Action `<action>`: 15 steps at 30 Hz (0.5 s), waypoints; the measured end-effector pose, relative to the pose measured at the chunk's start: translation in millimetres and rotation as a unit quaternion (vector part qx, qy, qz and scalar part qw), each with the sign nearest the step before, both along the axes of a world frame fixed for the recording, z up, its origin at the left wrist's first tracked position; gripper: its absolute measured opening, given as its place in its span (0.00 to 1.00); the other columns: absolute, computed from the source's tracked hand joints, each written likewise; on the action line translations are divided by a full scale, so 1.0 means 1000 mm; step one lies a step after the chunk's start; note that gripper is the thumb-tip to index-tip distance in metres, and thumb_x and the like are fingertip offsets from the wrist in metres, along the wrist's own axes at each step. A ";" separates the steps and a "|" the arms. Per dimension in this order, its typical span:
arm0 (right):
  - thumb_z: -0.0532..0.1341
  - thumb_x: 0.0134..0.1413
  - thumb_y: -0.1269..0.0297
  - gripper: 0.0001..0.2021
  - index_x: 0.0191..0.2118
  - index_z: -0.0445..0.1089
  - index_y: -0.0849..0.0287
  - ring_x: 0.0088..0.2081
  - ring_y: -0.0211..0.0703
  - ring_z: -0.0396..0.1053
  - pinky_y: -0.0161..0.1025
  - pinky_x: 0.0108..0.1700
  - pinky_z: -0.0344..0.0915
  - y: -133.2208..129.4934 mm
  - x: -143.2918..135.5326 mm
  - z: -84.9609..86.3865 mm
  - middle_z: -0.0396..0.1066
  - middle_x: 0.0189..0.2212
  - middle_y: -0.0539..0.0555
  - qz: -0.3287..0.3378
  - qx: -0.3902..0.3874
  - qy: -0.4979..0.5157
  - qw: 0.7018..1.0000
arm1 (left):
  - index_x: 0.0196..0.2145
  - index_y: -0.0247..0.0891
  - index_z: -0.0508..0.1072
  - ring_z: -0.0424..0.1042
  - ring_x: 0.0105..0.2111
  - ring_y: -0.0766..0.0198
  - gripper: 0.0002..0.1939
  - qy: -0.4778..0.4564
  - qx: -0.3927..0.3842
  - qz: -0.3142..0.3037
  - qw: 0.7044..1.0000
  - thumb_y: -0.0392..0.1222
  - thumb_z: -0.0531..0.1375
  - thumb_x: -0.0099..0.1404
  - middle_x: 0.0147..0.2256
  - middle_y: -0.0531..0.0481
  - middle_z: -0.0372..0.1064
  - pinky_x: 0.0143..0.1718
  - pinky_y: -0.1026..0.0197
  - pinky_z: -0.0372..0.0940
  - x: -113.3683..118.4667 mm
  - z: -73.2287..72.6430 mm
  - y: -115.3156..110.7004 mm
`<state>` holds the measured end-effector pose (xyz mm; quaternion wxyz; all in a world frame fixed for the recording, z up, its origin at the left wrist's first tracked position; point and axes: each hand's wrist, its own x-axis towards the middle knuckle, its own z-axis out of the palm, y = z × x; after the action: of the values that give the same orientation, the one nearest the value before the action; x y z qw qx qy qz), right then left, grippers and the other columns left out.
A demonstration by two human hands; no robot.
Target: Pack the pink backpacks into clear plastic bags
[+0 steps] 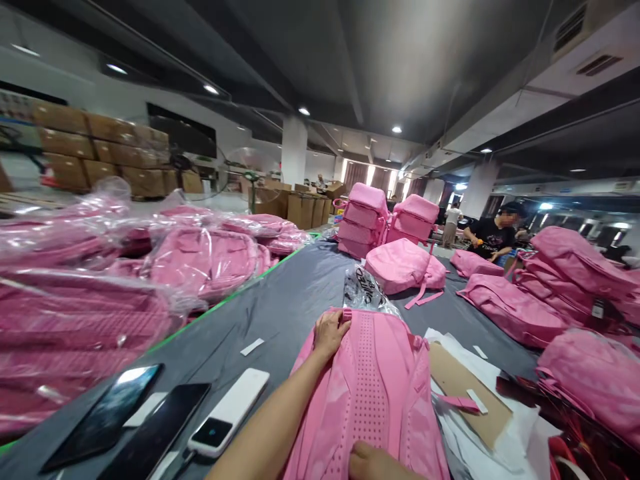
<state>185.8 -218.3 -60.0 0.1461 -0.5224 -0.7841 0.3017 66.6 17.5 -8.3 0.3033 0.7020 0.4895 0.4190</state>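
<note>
A pink backpack (373, 373) lies on the grey-covered table in front of me, its perforated back panel facing up and its shoulder straps along both sides. My left hand (330, 335) is closed on its top edge, near the upper left corner. Low on the back panel, at the bottom of the view, rests my right hand (377, 461) with curled fingers; what they hold, if anything, is hidden. Just beyond the backpack's top lies a clear plastic bag (367, 290) with black lettering.
Plastic-wrapped pink backpacks (205, 263) are heaped left of the table's green edge (225, 300). Two dark phones (157, 433) and a white power bank (233, 407) lie left. Brown cardboard (470, 390) on white paper and stacked backpacks (575, 273) are right. A person (493, 237) works beyond.
</note>
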 end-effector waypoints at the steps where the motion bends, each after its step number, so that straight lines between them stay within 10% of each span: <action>1: 0.61 0.56 0.56 0.11 0.37 0.76 0.58 0.34 0.41 0.71 0.32 0.37 0.66 0.000 0.010 0.016 0.73 0.32 0.54 0.000 -0.007 0.015 1.000 | 0.46 0.35 0.76 0.67 0.54 0.49 0.12 0.031 0.012 0.017 0.999 0.37 0.63 0.64 0.47 0.40 0.72 0.61 0.47 0.55 0.001 -0.005 -0.001; 3: 0.61 0.57 0.52 0.15 0.39 0.75 0.59 0.35 0.40 0.72 0.32 0.38 0.66 0.004 0.038 0.054 0.74 0.34 0.55 -0.038 -0.001 0.055 0.998 | 0.48 0.33 0.75 0.68 0.54 0.48 0.13 0.082 0.025 0.042 0.995 0.38 0.62 0.67 0.49 0.38 0.70 0.59 0.47 0.58 0.000 -0.007 -0.002; 7: 0.54 0.63 0.54 0.17 0.47 0.73 0.59 0.37 0.46 0.72 0.39 0.43 0.65 0.037 0.115 0.100 0.74 0.36 0.58 -0.342 0.128 -0.041 0.930 | 0.61 0.29 0.66 0.61 0.62 0.46 0.26 0.143 0.076 0.062 0.985 0.37 0.62 0.67 0.61 0.32 0.60 0.64 0.46 0.54 0.010 0.011 -0.017; 10: 0.52 0.63 0.54 0.19 0.45 0.70 0.64 0.35 0.51 0.73 0.42 0.38 0.65 0.077 0.157 0.089 0.74 0.35 0.64 -0.504 0.086 -0.052 0.858 | 0.64 0.34 0.66 0.52 0.68 0.47 0.27 0.224 0.154 -0.066 0.960 0.40 0.61 0.69 0.66 0.37 0.56 0.70 0.44 0.44 0.035 0.016 -0.048; 15: 0.49 0.55 0.41 0.24 0.26 0.61 0.60 0.24 0.45 0.66 0.38 0.27 0.60 0.119 0.171 0.070 0.66 0.22 0.59 -0.511 0.081 0.042 0.855 | 0.70 0.38 0.58 0.42 0.72 0.43 0.34 0.314 0.170 -0.307 0.882 0.57 0.55 0.73 0.71 0.38 0.46 0.70 0.36 0.38 0.053 -0.014 -0.077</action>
<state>357.0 -99.5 9.7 0.3542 -0.8227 -0.4215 0.1417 119.6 -59.7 -22.5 0.1233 0.9528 0.2400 0.1389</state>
